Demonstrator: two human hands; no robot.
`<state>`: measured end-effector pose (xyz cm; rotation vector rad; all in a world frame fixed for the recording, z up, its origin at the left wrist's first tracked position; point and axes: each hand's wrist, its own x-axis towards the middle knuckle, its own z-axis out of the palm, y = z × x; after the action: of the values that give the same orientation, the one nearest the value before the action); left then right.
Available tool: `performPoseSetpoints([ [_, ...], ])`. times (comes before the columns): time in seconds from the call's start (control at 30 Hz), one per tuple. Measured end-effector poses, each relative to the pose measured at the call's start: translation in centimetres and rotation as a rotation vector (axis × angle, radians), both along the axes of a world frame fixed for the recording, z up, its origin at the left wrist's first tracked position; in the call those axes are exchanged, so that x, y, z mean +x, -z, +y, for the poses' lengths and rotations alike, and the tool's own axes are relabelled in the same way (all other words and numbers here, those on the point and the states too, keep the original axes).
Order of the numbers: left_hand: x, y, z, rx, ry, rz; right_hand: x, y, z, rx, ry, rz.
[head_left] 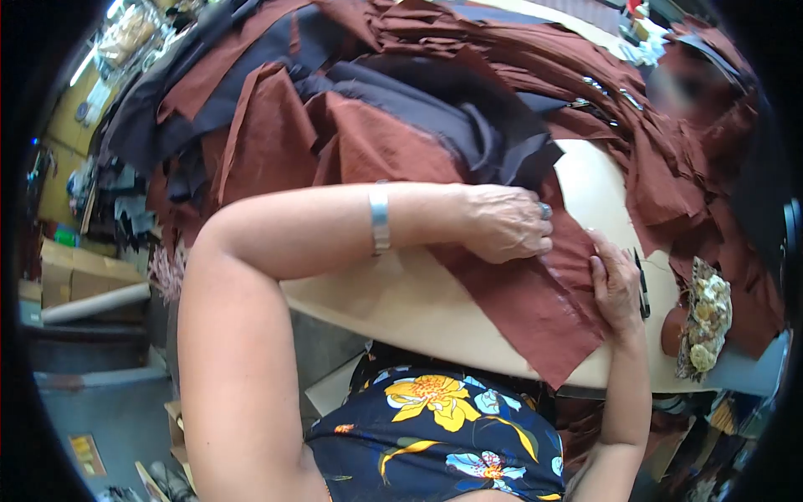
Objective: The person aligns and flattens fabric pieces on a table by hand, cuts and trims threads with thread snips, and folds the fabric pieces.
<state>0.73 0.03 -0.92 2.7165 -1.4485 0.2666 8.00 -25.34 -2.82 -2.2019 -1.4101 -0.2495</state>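
Observation:
A strip of reddish-brown fabric [519, 305] lies across the pale tabletop, one corner pointing toward me. My left hand [506, 222] is closed on the strip's upper part, knuckles up and fingers curled under; it wears a ring, and a silver-coloured band circles the wrist. At the strip's right edge rests my right hand [616, 284], thumb and index finger apart, fingertips touching the cloth. Dark fabric [468, 134] lies bunched just beyond my left hand. A slim black tool [642, 284] is beside my right hand, partly hidden by it.
Heaped brown and dark cloth [276, 125] covers the table's far side. Metal clips [615, 92] sit on folded brown layers. A pincushion-like bundle [705, 322] stands at right on the pale table [598, 180]. Cardboard boxes [84, 272] and a grey bin [109, 418] are at left.

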Motion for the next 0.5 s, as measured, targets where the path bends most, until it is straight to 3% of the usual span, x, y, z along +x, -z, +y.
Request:
performPoseSetpoints([
  [0.27,0.1,0.8,0.2,-0.105,0.013,-0.031,-0.2,0.3,-0.1,-0.021,0.045,0.082],
  [0.5,0.0,0.4,0.1,-0.037,-0.026,0.022,0.2,0.8,-0.2,0.007,0.02,0.042],
])
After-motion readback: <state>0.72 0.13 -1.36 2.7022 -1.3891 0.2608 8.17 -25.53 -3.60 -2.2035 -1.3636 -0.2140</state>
